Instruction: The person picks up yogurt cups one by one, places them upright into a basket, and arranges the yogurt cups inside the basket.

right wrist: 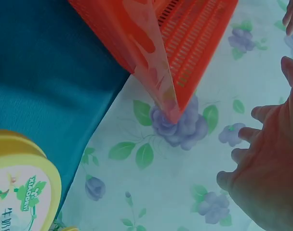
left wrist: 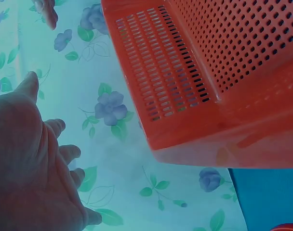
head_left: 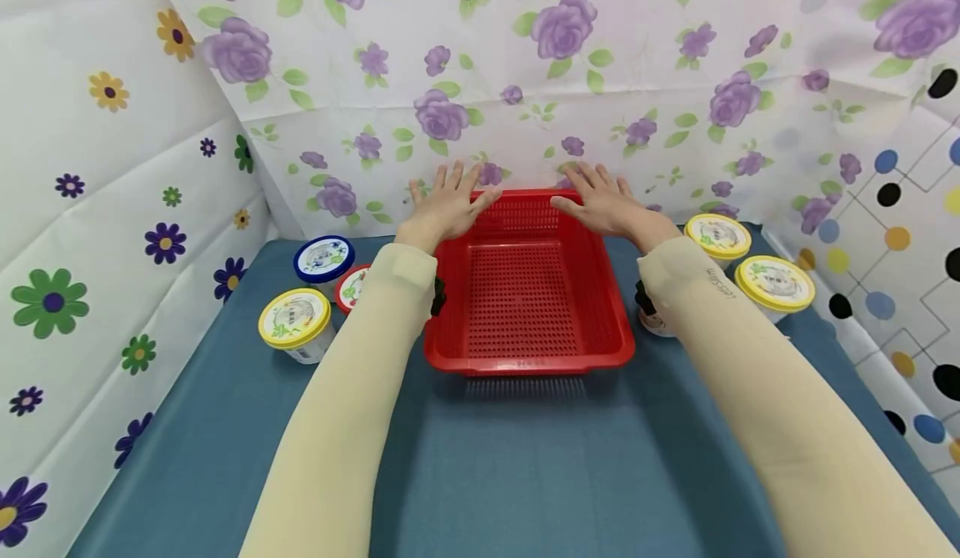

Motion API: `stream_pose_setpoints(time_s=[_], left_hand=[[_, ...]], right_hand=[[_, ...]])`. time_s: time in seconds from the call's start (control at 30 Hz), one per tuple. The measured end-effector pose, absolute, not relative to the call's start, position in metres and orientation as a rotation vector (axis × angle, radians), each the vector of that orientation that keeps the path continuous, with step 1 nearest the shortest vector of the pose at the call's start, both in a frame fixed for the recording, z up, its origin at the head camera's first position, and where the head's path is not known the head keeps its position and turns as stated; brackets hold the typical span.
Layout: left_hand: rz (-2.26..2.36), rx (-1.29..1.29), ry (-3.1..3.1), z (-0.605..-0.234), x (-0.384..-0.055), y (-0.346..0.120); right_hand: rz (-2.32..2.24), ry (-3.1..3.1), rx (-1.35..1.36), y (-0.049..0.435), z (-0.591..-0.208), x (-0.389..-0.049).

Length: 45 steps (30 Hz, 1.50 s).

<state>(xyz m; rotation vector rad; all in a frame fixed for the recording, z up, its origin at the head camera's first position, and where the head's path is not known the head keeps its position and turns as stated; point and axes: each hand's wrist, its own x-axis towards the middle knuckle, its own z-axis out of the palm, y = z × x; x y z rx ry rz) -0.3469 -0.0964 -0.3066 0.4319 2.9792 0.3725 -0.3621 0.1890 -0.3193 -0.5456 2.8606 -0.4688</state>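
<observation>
The space is enclosed by printed sheets: the back is covered by a sheet with purple roses point(head_left: 420, 32), the left side by one with coloured daisies point(head_left: 97, 124), and the right side by one with dots and lines point(head_left: 900, 237). The surface is spread with a blue cloth point(head_left: 510, 466).

A red basket point(head_left: 522, 299) with a perforated floor and slotted walls is placed on the cloth, near the back sheet and between the two forearms. The left hand point(head_left: 450, 203) is held out by the basket's far left corner, and the right hand point(head_left: 603, 201) by the far right corner. The fingers of both hands are spread and released, with nothing grasped; in the wrist views both hands are seen apart from the basket.

On the left, a blue-lidded tub point(head_left: 324, 259), a yellow-lidded tub point(head_left: 295, 323) and a red-lidded tub point(head_left: 351, 288) are grouped, the last partly covered by the left sleeve point(head_left: 337, 408). On the right, two more yellow-lidded tubs point(head_left: 775, 284) are set near each other, and another container point(head_left: 657, 322) is mostly hidden by the right sleeve point(head_left: 765, 399), on which small lettering is printed.
</observation>
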Motion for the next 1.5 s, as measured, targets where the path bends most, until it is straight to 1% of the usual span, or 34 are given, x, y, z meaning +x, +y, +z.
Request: stream_pose_setpoints(time_s=[0.2, 0.5, 0.73, 1.07, 1.5], left_hand=[[0.376, 0.465, 2.972, -0.306, -0.344, -0.099], [0.398, 0.485, 2.964, -0.310, -0.344, -0.104], [0.479, 0.530, 2.950, -0.314, -0.334, -0.105], [0.534, 0.556, 2.940, -0.312, -0.328, -0.108], [0.534, 0.629, 2.947, -0.302, -0.321, -0.110]], right_hand=[[-0.539, 2.858, -0.647, 0.194, -0.325, -0.354], [-0.560, 2.860, -0.708, 0.194, -0.325, -0.341], [-0.695, 2.830, -0.765, 0.199, -0.330, -0.328], [-0.858, 2.756, -0.792, 0.206, -0.332, -0.315], [-1.078, 2.595, -0.724, 0.220, -0.335, -0.307]])
